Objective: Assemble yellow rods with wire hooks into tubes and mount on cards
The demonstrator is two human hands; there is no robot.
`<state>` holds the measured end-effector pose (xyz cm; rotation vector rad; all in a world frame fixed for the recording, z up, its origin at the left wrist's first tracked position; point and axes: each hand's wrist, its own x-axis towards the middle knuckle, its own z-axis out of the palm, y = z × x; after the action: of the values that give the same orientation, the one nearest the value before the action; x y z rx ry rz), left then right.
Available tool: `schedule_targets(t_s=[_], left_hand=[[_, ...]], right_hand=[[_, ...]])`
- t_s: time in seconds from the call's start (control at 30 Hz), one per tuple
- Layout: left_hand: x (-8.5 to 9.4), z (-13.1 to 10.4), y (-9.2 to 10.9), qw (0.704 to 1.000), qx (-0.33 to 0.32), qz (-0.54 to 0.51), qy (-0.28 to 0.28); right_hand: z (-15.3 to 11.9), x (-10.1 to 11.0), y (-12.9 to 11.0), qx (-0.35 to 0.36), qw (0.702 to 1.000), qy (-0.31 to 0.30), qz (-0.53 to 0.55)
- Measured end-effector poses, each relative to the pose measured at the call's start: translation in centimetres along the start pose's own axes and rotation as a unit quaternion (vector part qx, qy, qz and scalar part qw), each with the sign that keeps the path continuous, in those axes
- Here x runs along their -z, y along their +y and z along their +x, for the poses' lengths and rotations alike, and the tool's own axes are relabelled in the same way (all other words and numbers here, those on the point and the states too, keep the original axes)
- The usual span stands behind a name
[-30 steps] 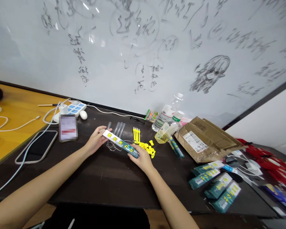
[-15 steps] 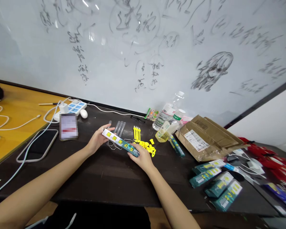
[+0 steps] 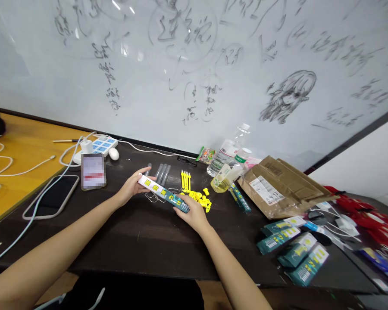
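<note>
1. Your left-hand grip (image 3: 131, 188) is holding the white end of a long, narrow box (image 3: 163, 193), with the thumb and fingers narrowing around it.
2. Your right-hand grip (image 3: 194, 212) is closing on the teal end of that same box, so both hands are sharing it.
3. The box is sloping between your hands, its white end lying farther from you, and yellow characters are running along the side that is facing up. It is near the middle of the dark surface (image 3: 155, 245); whether its underside is touching down is hard to tell from this angle.
4. Just beyond the box, clear tubes (image 3: 163, 174) are lying side by side (one more is showing just behind your left fingers).
5. Bent metal wires (image 3: 151, 197) are lying partly behind the box, and a row of yellow rods (image 3: 186, 181) is pointing toward the whiteboard (image 3: 142, 112).
6. Small yellow pieces (image 3: 201, 199) are sitting in a loose heap just beside your right hand.
7. Farther right, another narrow box (image 3: 239, 199) is resting near the cardboard parcel (image 3: 274, 185), and four teal-and-white boxes (image 3: 307, 265) are lying close together nearer to you.
8. On your left, a phone (image 3: 53, 196) is lying under a pale cable (image 3: 35, 206).
</note>
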<state>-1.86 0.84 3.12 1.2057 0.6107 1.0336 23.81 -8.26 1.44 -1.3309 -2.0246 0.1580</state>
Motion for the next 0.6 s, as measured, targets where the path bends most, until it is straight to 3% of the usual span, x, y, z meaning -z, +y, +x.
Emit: schedule_targets(t_s=[0.17,0.27,0.6], left_hand=[[1.2,0.4,0.3,0.998,0.034,0.032,-0.039],[1.5,0.3,0.3,0.997,0.034,0.056,-0.034],[-0.4,-0.9,0.0,0.989,-0.006,0.148,-0.013]], right_hand=[[0.0,0.4,0.0,0.011,1.0,-0.003,0.005],[0.1,0.4,0.1,0.002,1.0,-0.011,0.012],[-0.1,0.1,0.6,-0.009,1.0,-0.002,0.013]])
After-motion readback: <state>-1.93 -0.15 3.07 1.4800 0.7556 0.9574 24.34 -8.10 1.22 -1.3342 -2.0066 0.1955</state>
